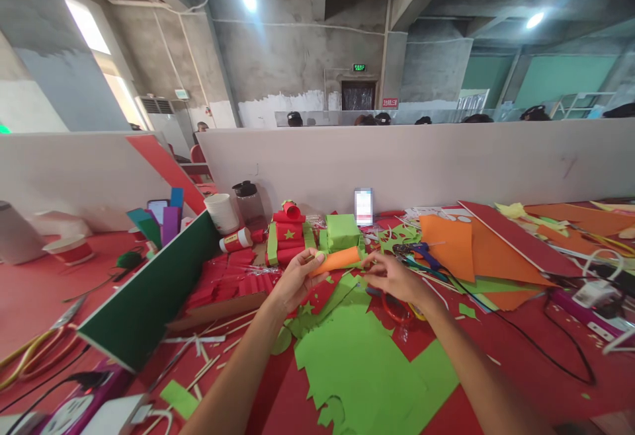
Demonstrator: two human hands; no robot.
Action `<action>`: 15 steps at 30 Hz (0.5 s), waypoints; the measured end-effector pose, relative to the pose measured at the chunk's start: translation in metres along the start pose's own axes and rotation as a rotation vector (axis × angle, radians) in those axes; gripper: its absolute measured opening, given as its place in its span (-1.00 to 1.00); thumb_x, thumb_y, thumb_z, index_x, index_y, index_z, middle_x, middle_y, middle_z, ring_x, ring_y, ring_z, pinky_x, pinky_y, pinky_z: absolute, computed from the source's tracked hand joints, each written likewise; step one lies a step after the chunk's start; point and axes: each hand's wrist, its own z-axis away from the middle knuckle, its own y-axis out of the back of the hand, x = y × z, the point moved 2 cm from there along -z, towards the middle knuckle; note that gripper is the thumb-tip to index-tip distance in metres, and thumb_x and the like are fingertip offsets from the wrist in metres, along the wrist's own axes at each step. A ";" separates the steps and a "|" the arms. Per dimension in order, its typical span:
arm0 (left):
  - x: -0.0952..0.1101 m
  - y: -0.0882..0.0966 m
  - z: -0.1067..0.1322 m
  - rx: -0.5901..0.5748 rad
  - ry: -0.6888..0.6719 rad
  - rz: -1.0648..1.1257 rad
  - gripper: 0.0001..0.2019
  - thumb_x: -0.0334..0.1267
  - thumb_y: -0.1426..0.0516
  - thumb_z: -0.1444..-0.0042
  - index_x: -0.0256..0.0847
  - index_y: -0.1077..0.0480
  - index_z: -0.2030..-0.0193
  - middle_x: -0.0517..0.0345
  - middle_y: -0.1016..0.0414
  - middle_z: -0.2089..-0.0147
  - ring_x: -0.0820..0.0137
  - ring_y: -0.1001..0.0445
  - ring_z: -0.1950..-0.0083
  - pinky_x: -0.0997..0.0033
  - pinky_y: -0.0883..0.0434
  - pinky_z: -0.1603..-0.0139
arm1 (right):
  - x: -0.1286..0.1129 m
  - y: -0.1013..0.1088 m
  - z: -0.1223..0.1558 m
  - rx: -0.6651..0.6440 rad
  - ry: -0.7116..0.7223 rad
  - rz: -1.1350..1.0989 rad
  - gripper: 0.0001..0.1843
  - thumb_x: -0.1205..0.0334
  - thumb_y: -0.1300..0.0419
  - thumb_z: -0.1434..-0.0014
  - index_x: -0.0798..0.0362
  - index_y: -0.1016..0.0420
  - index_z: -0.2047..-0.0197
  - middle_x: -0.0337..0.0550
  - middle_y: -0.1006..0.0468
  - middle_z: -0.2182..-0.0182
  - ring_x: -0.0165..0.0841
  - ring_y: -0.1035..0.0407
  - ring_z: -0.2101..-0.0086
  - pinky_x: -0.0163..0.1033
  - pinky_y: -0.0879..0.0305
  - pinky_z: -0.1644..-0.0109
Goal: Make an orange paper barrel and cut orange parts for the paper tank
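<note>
Above green paper [362, 355], left hand [299, 275] grips an orange roll [340, 260], right hand [395, 279] loosely spread, perhaps touching it

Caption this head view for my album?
Left hand holding an orange roll, right hand near its end, above green paper.

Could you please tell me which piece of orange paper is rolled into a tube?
The orange roll held by the left hand, with the right hand near its other end; the orange sheets lying to the right are unrolled.
</note>
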 end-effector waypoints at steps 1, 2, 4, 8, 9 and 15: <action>0.000 0.000 0.000 0.002 -0.005 -0.010 -0.70 -0.29 -0.40 0.10 -0.25 -0.35 0.36 0.28 -0.36 0.31 0.59 -0.45 0.34 0.57 -0.57 0.26 | 0.003 -0.004 0.001 -0.078 -0.015 -0.001 -0.72 0.17 -0.27 -0.14 -0.03 -0.44 0.06 -0.15 -0.60 0.28 -0.25 -0.48 0.27 -0.21 -0.35 0.24; -0.001 0.001 -0.001 0.001 -0.008 -0.024 -0.70 -0.28 -0.40 0.09 -0.25 -0.35 0.36 0.28 -0.36 0.31 0.58 -0.45 0.33 0.56 -0.56 0.25 | 0.006 -0.006 0.001 -0.118 -0.025 -0.002 -0.65 0.13 -0.30 -0.13 -0.04 -0.43 0.01 -0.11 -0.59 0.22 -0.23 -0.48 0.22 -0.20 -0.37 0.22; -0.001 0.001 -0.001 -0.005 -0.014 -0.065 -0.70 -0.25 -0.39 0.08 -0.25 -0.34 0.37 0.25 -0.38 0.28 0.57 -0.45 0.32 0.55 -0.56 0.25 | 0.008 -0.008 0.002 -0.105 -0.034 -0.033 -0.46 0.07 -0.35 -0.09 -0.06 -0.36 -0.12 -0.05 -0.54 0.07 -0.20 -0.46 0.14 -0.19 -0.40 0.20; -0.003 -0.001 -0.002 -0.031 -0.029 -0.185 -0.69 -0.18 -0.37 0.05 -0.25 -0.34 0.34 0.21 -0.42 0.26 0.52 -0.46 0.29 0.52 -0.54 0.26 | -0.004 -0.006 0.002 -0.039 0.006 -0.223 -0.37 -0.02 -0.30 -0.14 -0.11 -0.23 -0.22 -0.03 -0.43 -0.02 -0.25 -0.46 0.16 -0.23 -0.44 0.28; -0.004 -0.001 -0.002 -0.035 -0.032 -0.215 -0.68 -0.17 -0.37 0.05 -0.25 -0.34 0.34 0.21 -0.42 0.27 0.50 -0.46 0.29 0.51 -0.54 0.25 | -0.008 -0.005 0.002 -0.033 0.030 -0.250 -0.43 -0.01 -0.28 -0.16 -0.11 -0.27 -0.19 -0.06 -0.44 0.02 -0.27 -0.46 0.18 -0.25 -0.44 0.28; -0.006 -0.004 -0.003 -0.048 -0.089 -0.265 -0.67 -0.12 -0.35 0.03 -0.23 -0.32 0.33 0.14 -0.47 0.17 0.41 -0.49 0.19 0.40 -0.53 0.17 | -0.012 -0.003 -0.001 0.062 0.063 -0.216 -0.69 0.09 -0.27 -0.17 -0.03 -0.45 0.04 -0.16 -0.52 0.20 -0.33 -0.47 0.29 -0.25 -0.44 0.24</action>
